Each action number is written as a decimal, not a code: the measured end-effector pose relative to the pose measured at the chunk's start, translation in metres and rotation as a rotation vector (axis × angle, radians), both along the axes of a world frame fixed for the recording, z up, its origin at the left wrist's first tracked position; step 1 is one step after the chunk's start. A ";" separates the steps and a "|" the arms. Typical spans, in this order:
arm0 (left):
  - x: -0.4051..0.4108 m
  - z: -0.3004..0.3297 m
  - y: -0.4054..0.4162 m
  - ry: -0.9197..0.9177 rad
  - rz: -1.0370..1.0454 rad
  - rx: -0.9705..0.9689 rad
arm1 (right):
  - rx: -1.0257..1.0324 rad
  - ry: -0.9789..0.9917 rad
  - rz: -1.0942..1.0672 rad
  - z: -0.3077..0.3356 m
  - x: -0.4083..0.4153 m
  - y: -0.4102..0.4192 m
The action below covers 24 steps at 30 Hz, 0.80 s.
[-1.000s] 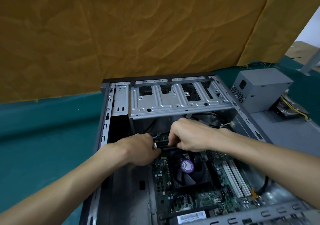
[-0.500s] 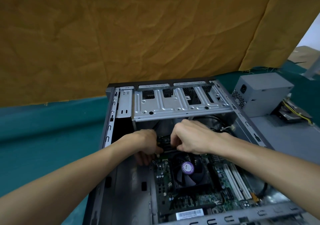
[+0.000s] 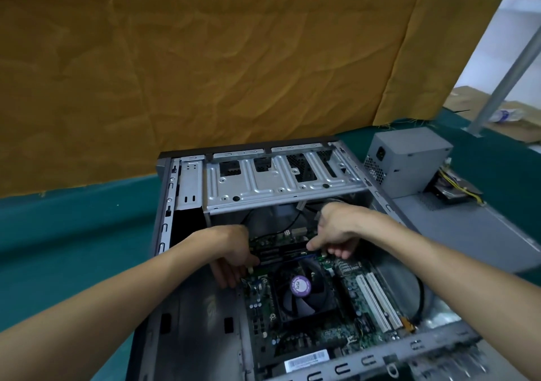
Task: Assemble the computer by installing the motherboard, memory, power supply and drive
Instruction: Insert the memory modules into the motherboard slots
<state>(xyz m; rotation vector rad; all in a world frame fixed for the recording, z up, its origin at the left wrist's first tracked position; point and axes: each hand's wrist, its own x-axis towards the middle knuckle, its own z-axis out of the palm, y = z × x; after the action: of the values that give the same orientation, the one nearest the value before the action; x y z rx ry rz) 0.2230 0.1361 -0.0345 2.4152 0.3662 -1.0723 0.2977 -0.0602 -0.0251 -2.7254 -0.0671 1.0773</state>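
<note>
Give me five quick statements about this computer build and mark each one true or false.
1. The power supply is mounted inside the case. False: it sits outside, right of the case.
2. The motherboard lies in the case. True.
3. Left hand and right hand are at opposite ends of the memory stick. True.
4. The cooler fan has a purple centre label. True.
5. The backdrop is blue. False: it is brownish-yellow.

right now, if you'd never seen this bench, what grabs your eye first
Two bare hands meet in the middle of an open computer case: the left hand and right hand press at either end of a memory stick on the motherboard. Just below sits a black cooler fan with a purple hub. A grey power supply waits outside, at right.
</note>
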 end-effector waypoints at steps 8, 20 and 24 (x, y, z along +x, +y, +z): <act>0.003 -0.006 0.004 0.011 -0.067 0.021 | 0.114 -0.198 0.184 0.001 -0.008 -0.003; 0.005 -0.005 0.003 0.011 -0.095 0.036 | -0.007 -0.472 0.647 0.013 -0.022 -0.004; 0.005 -0.004 0.000 0.014 -0.093 0.040 | -0.006 -0.434 0.636 0.011 -0.020 -0.001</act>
<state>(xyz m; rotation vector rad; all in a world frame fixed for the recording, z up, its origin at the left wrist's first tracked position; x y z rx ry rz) 0.2283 0.1362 -0.0387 2.4830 0.2855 -1.1319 0.2773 -0.0617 -0.0144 -2.9582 -1.0495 0.5608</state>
